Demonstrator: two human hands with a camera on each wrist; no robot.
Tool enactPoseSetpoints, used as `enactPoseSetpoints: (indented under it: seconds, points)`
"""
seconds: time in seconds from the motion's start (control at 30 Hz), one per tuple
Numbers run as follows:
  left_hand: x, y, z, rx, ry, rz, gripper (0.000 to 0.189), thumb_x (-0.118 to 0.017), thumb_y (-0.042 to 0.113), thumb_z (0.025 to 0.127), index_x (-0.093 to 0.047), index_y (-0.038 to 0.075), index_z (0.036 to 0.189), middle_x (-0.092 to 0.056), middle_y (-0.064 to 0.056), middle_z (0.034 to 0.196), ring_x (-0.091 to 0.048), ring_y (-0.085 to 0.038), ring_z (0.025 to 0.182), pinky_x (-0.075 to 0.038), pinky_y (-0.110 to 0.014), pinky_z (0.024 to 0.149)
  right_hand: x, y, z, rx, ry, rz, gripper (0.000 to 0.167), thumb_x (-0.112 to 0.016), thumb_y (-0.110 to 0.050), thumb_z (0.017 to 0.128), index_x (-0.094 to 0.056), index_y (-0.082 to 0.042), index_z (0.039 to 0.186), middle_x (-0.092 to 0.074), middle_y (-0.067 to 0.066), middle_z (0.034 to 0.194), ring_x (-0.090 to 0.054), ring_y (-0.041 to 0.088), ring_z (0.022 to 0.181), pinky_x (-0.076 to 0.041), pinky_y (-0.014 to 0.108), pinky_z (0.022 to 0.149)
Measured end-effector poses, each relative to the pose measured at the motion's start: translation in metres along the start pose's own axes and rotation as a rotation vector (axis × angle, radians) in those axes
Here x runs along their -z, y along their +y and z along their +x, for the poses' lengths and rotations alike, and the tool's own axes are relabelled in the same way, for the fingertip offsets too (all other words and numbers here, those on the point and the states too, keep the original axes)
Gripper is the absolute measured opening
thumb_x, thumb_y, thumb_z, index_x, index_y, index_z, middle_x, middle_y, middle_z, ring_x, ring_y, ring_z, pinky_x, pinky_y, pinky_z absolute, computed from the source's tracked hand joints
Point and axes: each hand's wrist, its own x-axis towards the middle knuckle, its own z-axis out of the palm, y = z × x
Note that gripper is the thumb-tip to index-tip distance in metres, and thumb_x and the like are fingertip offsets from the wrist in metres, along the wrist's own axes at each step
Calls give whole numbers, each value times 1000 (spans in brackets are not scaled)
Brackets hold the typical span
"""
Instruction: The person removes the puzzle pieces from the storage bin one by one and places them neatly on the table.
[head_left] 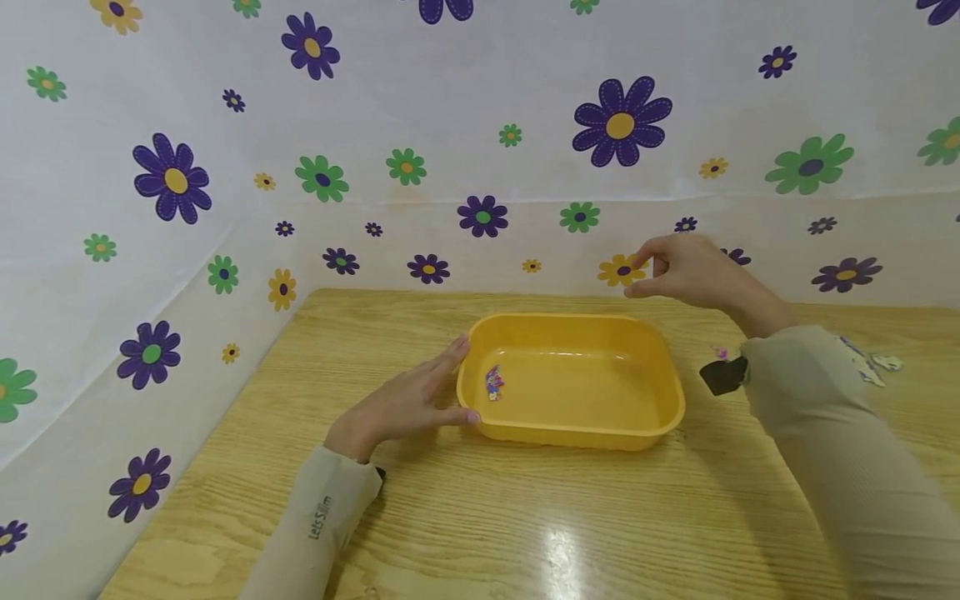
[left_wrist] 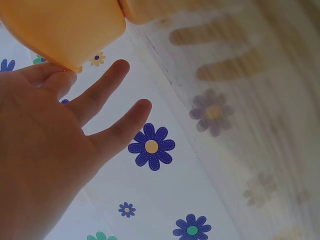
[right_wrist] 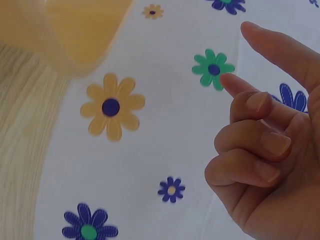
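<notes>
A yellow plastic basin [head_left: 570, 437] with rounded corners lies on the wooden table. My left hand [head_left: 405, 410] touches its left end, the thumb at the front corner and the fingertips along the left rim. In the left wrist view two fingers [left_wrist: 122, 120] extend straight and spread below the basin. Inside, near the left wall, lies a small pink, blue and white piece [head_left: 493, 383], too small to identify. My right hand [head_left: 693, 271] is raised beyond the basin's back right corner. Its thumb and index finger stand apart, the other fingers are curled, and nothing shows between them.
Right of the basin, partly behind my right sleeve, lie a small pink piece [head_left: 722, 352] and some pale and purple scraps [head_left: 870, 362]. A white cloth [head_left: 450, 100] printed with flowers hangs along the table's back and left edges. A black strap end [head_left: 723, 377] sticks out at my right wrist.
</notes>
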Motion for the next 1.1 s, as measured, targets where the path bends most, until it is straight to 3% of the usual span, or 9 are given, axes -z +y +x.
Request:
enactPoseSetpoints:
  seconds: [0.2,0.67,1.1]
  points:
    - [-1,0,1,3,-3,-2,108,-65,68,88,-7,19,165,-3,2,170,-14,-27,153,-19,-51,122,-13,-15,8,42,-47,75,39,-80,-19,87,-68,8,114,-55,8,77,-46,23,72,-37,29,57]
    - [0,2,0,-6,-1,2,107,-66,65,89,-6,18,164,-4,-1,170,-15,-29,153,-19,-52,121,-49,-38,21,292,-168,112,32,-80,-11,87,-70,4,113,-44,-1,65,-42,16,61,-35,30,59]
    - [-1,2,1,32,-12,-5,107,-65,67,88,-5,24,165,-1,6,169,-15,-27,153,-19,-53,121,-78,-55,30,330,-280,47,40,-81,-16,87,-68,6,117,-46,-1,65,-40,13,59,-34,29,59]
